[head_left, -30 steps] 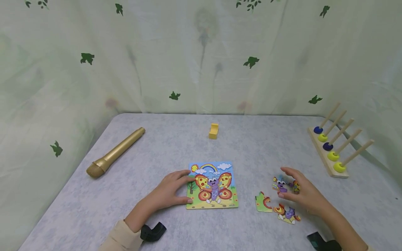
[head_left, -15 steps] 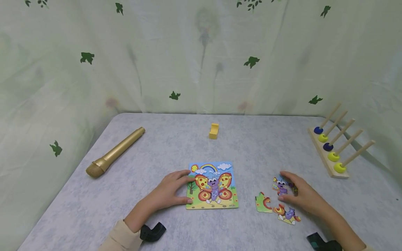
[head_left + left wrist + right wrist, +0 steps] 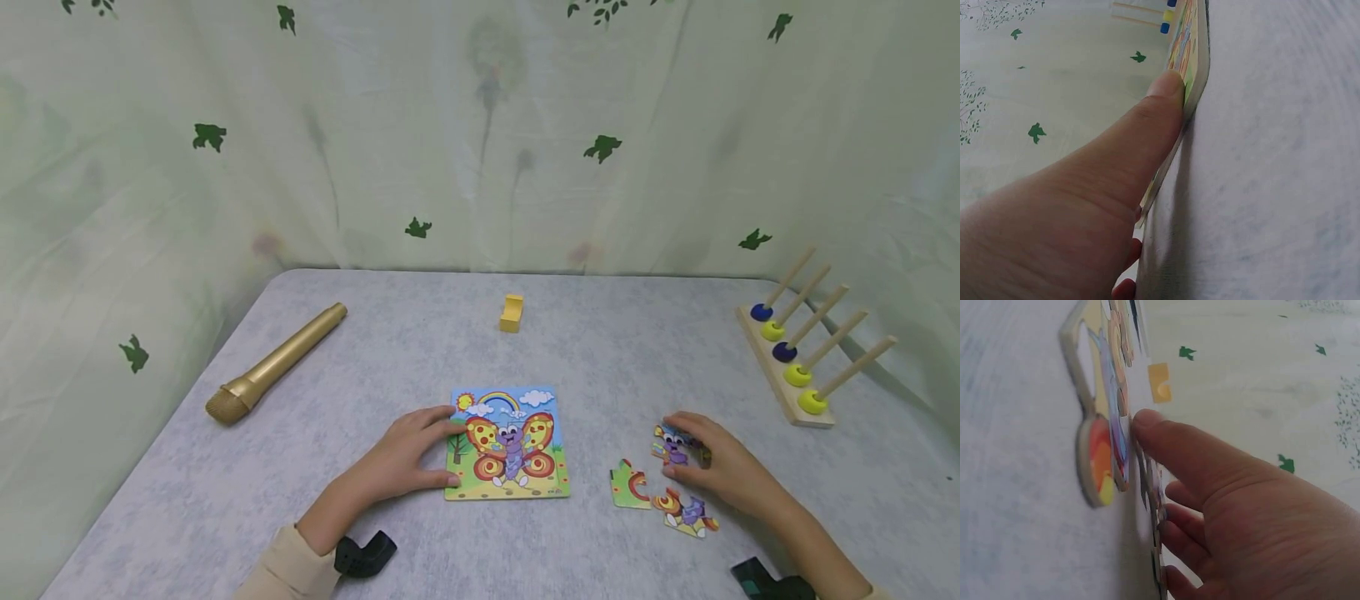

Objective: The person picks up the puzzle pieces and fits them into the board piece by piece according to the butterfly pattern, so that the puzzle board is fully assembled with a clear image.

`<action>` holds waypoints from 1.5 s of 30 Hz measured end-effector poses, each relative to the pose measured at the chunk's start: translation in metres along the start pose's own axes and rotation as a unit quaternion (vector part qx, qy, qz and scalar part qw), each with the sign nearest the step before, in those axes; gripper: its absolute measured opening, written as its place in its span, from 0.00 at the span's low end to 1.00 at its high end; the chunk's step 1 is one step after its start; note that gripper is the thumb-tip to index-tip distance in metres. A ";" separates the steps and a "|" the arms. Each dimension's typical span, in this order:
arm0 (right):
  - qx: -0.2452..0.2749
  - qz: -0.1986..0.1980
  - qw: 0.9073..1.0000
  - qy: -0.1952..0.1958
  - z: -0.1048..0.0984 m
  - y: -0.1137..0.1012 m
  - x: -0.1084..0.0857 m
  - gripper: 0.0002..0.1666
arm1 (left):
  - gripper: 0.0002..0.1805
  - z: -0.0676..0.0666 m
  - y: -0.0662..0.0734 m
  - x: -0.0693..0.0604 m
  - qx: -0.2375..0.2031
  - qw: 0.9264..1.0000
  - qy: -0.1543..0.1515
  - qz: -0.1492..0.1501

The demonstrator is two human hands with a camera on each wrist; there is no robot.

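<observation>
My left hand rests at the left side of a square butterfly puzzle board, its thumb and fingertips on the board's edge. The left wrist view shows the thumb lying on the face of the board. To the right, my right hand pinches a puzzle piece with a purple butterfly face between thumb and index finger. Another piece beneath that hand is mostly hidden. A green corner piece and a piece with the butterfly's body and feet lie just in front, apart from the hand.
A gold microphone lies at the left. A small yellow block is at the back middle. At the right stands a wooden rack with upright pegs and blue and yellow beads. A pale patterned curtain hangs behind the table.
My right hand has drawn in slightly to the left, its index finger coming down to the far edge of the butterfly-face piece. The left hand and the board have stayed put.
</observation>
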State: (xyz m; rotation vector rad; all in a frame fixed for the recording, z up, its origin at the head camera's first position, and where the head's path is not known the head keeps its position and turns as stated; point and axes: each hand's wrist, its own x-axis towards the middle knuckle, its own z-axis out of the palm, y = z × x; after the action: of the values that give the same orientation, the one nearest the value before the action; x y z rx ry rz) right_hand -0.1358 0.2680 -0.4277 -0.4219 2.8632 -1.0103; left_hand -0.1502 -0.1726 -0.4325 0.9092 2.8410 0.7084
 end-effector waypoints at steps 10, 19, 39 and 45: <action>0.008 -0.028 0.998 0.048 -0.003 -0.017 -0.004 0.37 | 0.36 0.001 -0.001 0.000 0.001 1.000 0.005 0.006; 0.032 -0.168 0.981 0.096 0.000 -0.066 -0.003 0.35 | 0.36 0.001 0.000 0.001 -0.001 1.000 0.011 0.017; 0.058 -0.204 0.977 -0.034 0.075 -0.134 0.047 0.33 | 0.35 -0.001 0.002 0.001 -0.004 1.000 0.007 0.013; 0.029 -0.176 0.982 -0.066 0.089 -0.128 0.061 0.32 | 0.35 -0.001 0.002 0.000 -0.011 1.000 0.000 0.006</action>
State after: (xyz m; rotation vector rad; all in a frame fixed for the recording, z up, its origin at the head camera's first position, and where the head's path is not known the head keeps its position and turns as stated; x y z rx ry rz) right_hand -0.1503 0.1015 -0.4161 -0.9780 2.6891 -1.0627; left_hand -0.1496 -0.1718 -0.4307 0.9236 2.8234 0.7397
